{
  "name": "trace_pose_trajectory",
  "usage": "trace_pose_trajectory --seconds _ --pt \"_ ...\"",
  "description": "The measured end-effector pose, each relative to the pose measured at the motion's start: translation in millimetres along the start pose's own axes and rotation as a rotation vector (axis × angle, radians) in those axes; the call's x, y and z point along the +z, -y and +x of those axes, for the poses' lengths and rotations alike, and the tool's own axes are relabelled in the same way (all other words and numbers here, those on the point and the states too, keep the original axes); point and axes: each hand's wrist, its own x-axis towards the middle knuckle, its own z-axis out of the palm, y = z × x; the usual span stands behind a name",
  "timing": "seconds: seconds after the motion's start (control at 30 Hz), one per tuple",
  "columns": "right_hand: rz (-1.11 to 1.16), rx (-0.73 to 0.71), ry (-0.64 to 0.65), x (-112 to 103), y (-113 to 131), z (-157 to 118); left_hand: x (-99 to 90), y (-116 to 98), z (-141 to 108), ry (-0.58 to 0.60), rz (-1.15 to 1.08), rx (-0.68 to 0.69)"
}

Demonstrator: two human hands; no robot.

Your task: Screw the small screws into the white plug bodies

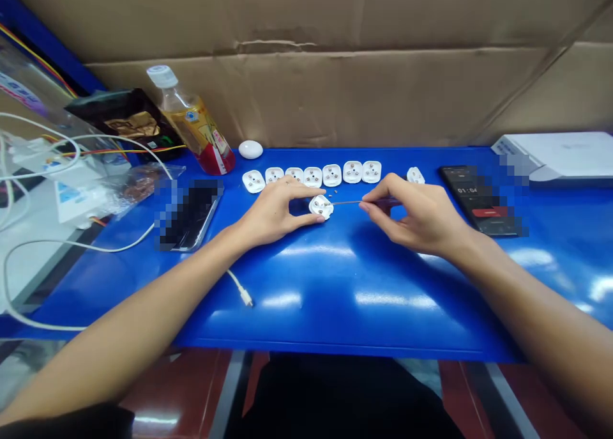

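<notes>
Between the thumb and index finger of my left hand (280, 212) is a small white plastic piece (320, 207) with metal parts inside. My right hand (412, 215) pinches a thin screwdriver-like tool (347, 202), and its tip reaches the right side of the piece. Tiny screws (335, 192) lie on the blue table just behind the piece. Farther back, several similar white pieces (353, 171) stand in a row, open sides up. One more white piece (416, 176) lies apart, behind my right hand.
On the blue table (306, 324) are a bottle (204, 132), a white oval case (250, 149), a phone (191, 215) at left, another phone (483, 199) and a white box (565, 158) at right. A white cable (245, 296) ends near my left forearm. Cardboard (383, 94) stands behind.
</notes>
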Motion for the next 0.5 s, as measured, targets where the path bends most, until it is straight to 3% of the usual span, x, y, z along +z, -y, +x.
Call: trace_pose_trajectory --seconds 0.27,0.5 --pt "-0.031 0.0 0.008 -1.4 3.2 0.4 -3.3 -4.5 1.6 -0.003 -0.017 0.032" --pt "-0.071 -0.101 0.074 -5.3 5.2 3.4 -2.2 -5.9 1.8 0.003 -0.023 0.046"
